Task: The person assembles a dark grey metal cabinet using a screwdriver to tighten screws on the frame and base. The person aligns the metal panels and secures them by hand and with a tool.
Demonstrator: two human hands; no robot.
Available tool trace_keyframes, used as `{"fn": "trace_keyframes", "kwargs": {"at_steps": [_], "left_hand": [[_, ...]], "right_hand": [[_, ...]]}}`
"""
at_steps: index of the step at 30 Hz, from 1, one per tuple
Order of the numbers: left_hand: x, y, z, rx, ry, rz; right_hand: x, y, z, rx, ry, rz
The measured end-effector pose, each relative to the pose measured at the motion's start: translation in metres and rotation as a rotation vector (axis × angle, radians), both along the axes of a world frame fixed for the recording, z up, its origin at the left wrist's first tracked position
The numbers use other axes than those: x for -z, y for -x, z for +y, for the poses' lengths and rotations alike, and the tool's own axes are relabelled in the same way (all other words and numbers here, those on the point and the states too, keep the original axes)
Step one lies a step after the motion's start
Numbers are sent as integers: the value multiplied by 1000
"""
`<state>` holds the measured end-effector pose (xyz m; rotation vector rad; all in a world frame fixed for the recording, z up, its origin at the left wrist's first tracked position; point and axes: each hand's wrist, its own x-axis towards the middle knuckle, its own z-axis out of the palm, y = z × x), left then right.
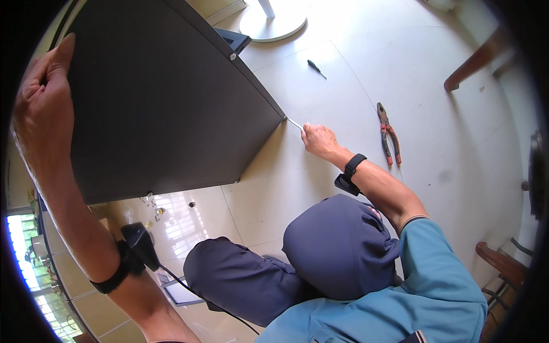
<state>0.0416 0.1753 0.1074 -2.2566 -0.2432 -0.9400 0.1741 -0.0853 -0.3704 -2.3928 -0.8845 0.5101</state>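
A large dark grey box-like cabinet (pixel 154 108) stands tilted in front of me, its flat side facing up toward me. My left hand (pixel 48 108) is closed round its left edge, thumb up along the rim, other fingers partly hidden. At the right corner my right hand (pixel 320 139) is closed on a thin silver rod-like tool (pixel 295 123), whose far end meets the corner. The hand covers the rest of the tool. A round silver bolt head (pixel 233 56) sits further up the same edge.
Pliers with red handles (pixel 389 134) and a small dark screwdriver (pixel 316 69) lie on the pale tiled floor (pixel 337 228). Small metal parts (pixel 155 209) are scattered below the cabinet. A white round base (pixel 273 23) stands behind; wooden furniture legs (pixel 474 62) are at right.
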Motion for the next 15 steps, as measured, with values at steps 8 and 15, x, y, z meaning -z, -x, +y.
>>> {"fn": "trace_keyframes", "kwargs": {"at_steps": [8,15], "left_hand": [[7,5,29,-97,198,-9],[7,-1,9,-8,163,-13]], "right_hand": [[32,-2,7,76,-83,-19],[39,7,16,103,-116,2]]}}
